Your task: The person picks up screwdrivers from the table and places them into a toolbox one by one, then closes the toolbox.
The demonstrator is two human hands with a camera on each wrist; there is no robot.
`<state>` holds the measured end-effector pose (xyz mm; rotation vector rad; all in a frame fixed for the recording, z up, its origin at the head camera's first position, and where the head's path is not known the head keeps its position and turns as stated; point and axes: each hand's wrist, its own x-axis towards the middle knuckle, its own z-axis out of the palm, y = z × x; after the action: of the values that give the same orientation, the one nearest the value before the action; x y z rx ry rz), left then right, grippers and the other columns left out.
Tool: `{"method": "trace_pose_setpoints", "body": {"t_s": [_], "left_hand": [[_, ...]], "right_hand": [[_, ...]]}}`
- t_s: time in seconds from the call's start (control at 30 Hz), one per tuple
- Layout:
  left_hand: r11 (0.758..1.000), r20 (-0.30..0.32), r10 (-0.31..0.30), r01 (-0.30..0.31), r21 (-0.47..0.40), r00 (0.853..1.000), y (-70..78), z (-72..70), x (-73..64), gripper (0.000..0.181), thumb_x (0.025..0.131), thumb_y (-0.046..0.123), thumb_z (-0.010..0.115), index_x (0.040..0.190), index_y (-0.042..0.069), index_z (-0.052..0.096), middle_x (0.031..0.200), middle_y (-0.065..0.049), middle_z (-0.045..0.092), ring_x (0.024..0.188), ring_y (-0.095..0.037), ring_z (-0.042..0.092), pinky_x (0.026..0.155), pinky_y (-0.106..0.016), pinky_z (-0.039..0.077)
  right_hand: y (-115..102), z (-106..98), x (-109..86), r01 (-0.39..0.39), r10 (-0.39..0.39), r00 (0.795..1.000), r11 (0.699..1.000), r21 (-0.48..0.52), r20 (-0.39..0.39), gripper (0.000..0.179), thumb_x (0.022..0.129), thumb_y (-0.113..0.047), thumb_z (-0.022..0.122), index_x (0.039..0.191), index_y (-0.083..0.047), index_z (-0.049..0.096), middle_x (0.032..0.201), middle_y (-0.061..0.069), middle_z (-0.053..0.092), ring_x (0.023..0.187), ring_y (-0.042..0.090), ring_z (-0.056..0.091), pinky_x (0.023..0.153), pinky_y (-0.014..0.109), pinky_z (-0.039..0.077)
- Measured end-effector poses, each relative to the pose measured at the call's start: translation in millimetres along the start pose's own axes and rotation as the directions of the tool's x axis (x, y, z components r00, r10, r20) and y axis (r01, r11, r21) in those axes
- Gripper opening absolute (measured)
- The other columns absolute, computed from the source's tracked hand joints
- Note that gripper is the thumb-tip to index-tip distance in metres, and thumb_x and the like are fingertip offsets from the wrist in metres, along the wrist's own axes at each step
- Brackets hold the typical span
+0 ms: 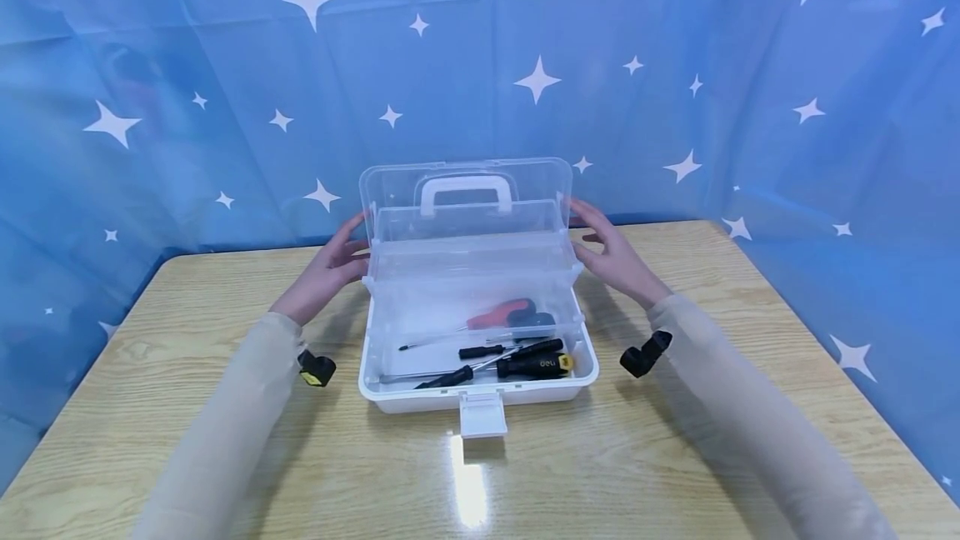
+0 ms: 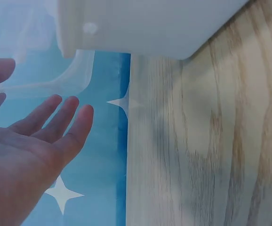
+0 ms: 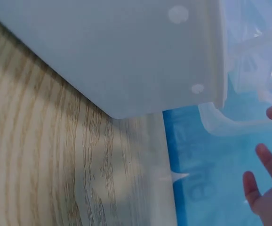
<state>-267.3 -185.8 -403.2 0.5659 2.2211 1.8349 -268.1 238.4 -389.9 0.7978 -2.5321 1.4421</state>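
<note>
A white toolbox (image 1: 386, 398) stands on the table with its clear lid (image 1: 465, 165) raised and its clear trays lifted. Inside lie several screwdrivers, among them one with a red handle (image 1: 498, 315) and a thick black-and-yellow one (image 1: 532, 366). My left hand (image 1: 333, 269) is at the lid's left side, fingers spread and relaxed. On the opposite side my right hand (image 1: 611, 252) has its fingers extended by the lid. Neither hand is curled round the box; in the wrist views, whether the fingertips touch the lid is hard to tell.
The wooden table (image 1: 187, 357) reaches back to a blue curtain (image 1: 450, 48) with white stars. A white latch (image 1: 482, 417) hangs at the toolbox front. A white handle (image 1: 467, 186) is on the lid. Black wrist cameras sit on both sleeves.
</note>
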Motion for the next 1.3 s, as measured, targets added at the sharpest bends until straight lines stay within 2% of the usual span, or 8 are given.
{"method": "trace_pose_setpoints", "body": {"t_s": [0.17,0.37,0.57,0.7,0.93,1.07,1.13,1.3], "left_hand": [[1.000,0.008,0.024,-0.024,-0.010,1.000,4.2,-0.2,-7.6,0.069,0.101,0.013,0.050,0.156,0.031,0.013,0.151,-0.020,0.031,0.135,-0.035,0.035,0.106,-0.051,0.031],[0.998,0.011,0.029,-0.030,0.063,1.000,11.9,-2.8,-22.9,0.063,0.103,0.016,0.048,0.155,0.034,0.018,0.151,-0.018,0.034,0.136,-0.032,0.034,0.106,-0.045,0.034],[0.992,0.008,0.030,-0.031,0.120,1.000,22.0,-4.5,-34.8,0.057,0.103,0.023,0.047,0.154,0.031,0.024,0.151,-0.013,0.035,0.137,-0.029,0.034,0.105,-0.041,0.036],[0.994,0.013,0.056,-0.057,0.095,0.998,29.3,-3.0,-41.2,0.053,0.105,0.027,0.043,0.154,0.017,0.027,0.151,-0.015,0.034,0.138,-0.030,0.033,0.105,-0.041,0.035],[0.994,-0.018,0.083,-0.081,0.078,0.996,46.9,-1.1,-52.1,0.062,0.105,0.043,0.034,0.143,-0.006,0.039,0.149,-0.017,0.037,0.136,-0.029,0.034,0.104,-0.038,0.037],[0.991,-0.017,0.034,-0.031,0.129,0.999,58.0,-1.9,-56.8,0.066,0.105,0.047,0.029,0.140,-0.007,0.043,0.147,-0.015,0.040,0.136,-0.027,0.034,0.106,-0.041,0.035],[0.988,-0.013,-0.007,0.009,0.153,1.000,63.7,-1.9,-59.7,0.067,0.104,0.047,0.029,0.139,-0.007,0.044,0.149,-0.014,0.038,0.137,-0.028,0.032,0.107,-0.045,0.032],[0.966,0.001,-0.103,0.100,0.240,0.995,76.3,1.8,-66.6,0.062,0.104,0.044,0.038,0.138,-0.006,0.048,0.150,-0.014,0.037,0.137,-0.034,0.032,0.108,-0.054,0.025]], "right_hand": [[6.1,-2.3,-5.9,0.040,-0.040,0.999,0.999,-0.013,-0.015,0.059,0.098,-0.001,0.052,0.152,-0.008,0.029,0.156,0.012,0.023,0.131,0.037,0.035,0.099,0.062,0.031],[-21.0,-2.3,-18.5,0.080,-0.080,0.996,0.997,0.017,-0.028,0.055,0.096,0.007,0.049,0.147,0.004,0.032,0.151,0.023,0.027,0.124,0.044,0.037,0.095,0.064,0.031],[-15.4,-6.2,-27.9,0.073,-0.072,0.996,0.997,-0.001,-0.047,0.050,0.098,0.003,0.050,0.146,-0.003,0.040,0.150,0.015,0.034,0.125,0.033,0.041,0.098,0.039,0.037],[-13.1,-10.0,-32.9,0.046,-0.046,0.998,0.999,-0.009,-0.046,0.042,0.101,-0.006,0.048,0.144,-0.005,0.046,0.147,0.012,0.040,0.124,0.029,0.042,0.096,0.025,0.038],[-31.6,-15.8,-40.7,-0.039,0.036,0.996,0.999,-0.034,-0.080,0.038,0.105,-0.019,0.041,0.131,0.004,0.056,0.135,0.018,0.053,0.127,0.028,0.044,0.102,0.034,0.037],[-44.1,-16.7,-43.7,-0.068,0.060,0.994,0.995,-0.080,-0.089,0.042,0.106,-0.023,0.037,0.122,0.007,0.062,0.124,0.020,0.060,0.116,0.028,0.052,0.097,0.037,0.038],[-50.8,-16.7,-45.6,-0.089,0.080,0.993,0.990,-0.105,-0.092,0.046,0.106,-0.026,0.035,0.120,0.007,0.064,0.097,0.019,0.065,0.092,0.025,0.055,0.089,0.038,0.038],[-66.7,-16.9,-48.8,-0.178,0.166,0.982,0.969,-0.170,-0.084,0.055,0.105,-0.035,0.035,0.120,0.010,0.062,0.061,0.008,0.044,0.070,0.025,0.052,0.081,0.042,0.042]]}}
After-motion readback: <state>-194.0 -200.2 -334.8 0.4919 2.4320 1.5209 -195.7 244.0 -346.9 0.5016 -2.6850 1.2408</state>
